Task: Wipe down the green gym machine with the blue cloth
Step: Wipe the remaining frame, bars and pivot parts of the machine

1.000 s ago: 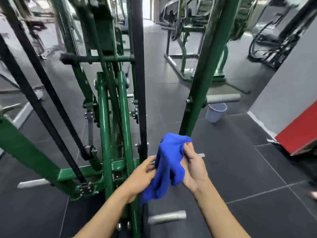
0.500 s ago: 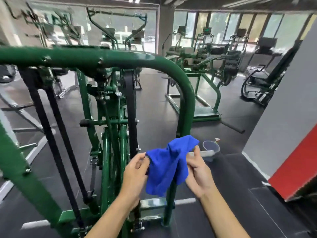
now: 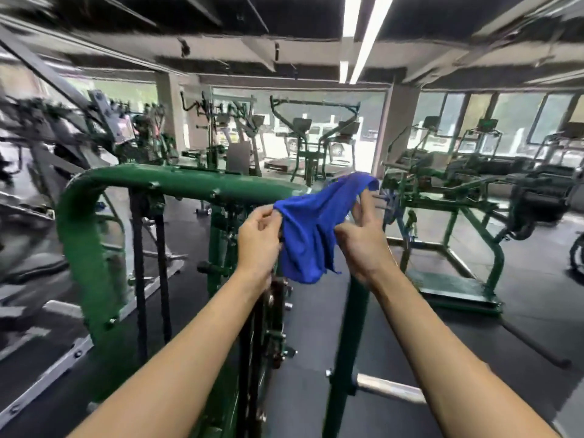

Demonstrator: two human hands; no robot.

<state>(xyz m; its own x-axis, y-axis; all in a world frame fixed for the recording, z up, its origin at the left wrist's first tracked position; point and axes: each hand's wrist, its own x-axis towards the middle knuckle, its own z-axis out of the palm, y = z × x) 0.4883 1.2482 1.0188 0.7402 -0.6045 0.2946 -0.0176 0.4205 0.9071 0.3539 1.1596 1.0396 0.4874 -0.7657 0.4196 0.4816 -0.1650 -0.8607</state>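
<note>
Gym floor, machines behind; left hand (image 3: pixel 259 235) and right hand (image 3: pixel 360 238) both pinch blue cloth (image 3: pixel 311 229), held spread just above green top bar (image 3: pixel 189 184); bar runs left-right, mostly leftward of cloth; left hand nearer.

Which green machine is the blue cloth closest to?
The nearest green machine, with the arched top bar; the blue cloth hangs at its right end. Others stand farther off.

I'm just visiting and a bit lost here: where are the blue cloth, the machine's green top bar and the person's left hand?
blue cloth (image 3: pixel 311 238): head view, middle of the hanging fabric.
green top bar (image 3: pixel 189 183): head view, on the horizontal tube.
left hand (image 3: pixel 257 238): head view, back of the hand.
</note>
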